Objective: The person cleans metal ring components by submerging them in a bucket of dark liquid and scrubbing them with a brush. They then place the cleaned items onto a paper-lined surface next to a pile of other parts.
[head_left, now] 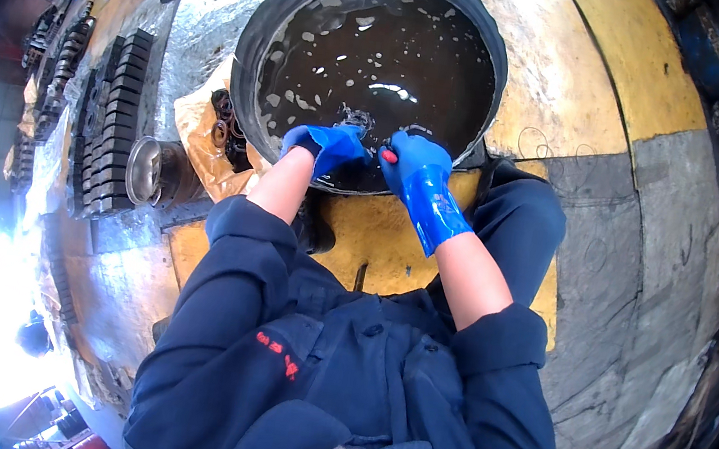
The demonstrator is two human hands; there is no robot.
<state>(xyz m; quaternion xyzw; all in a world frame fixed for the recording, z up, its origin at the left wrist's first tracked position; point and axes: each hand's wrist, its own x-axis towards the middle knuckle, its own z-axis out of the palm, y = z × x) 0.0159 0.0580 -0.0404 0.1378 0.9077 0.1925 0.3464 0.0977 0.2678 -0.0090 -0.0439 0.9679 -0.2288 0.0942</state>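
Observation:
A large round dark tub [247,73] stands in front of me, filled with murky brown liquid [382,55] dotted with pale foam. Both my hands wear blue rubber gloves and are over the tub's near side. My left hand [331,147] is closed, with a small shiny metallic-looking patch [357,119] just beyond its fingers; what it grips is hidden. Closed beside it, my right hand [417,164] holds a tool with a red handle [389,155]. The tool's working end cannot be made out.
Left of the tub, brown paper [195,126] holds dark ring-shaped parts [225,125]. A metal cylinder [146,171] and a row of dark blocky parts [119,116] lie farther left. My bent right knee [520,214] is close to the tub's right side, above yellow and grey flooring [592,219].

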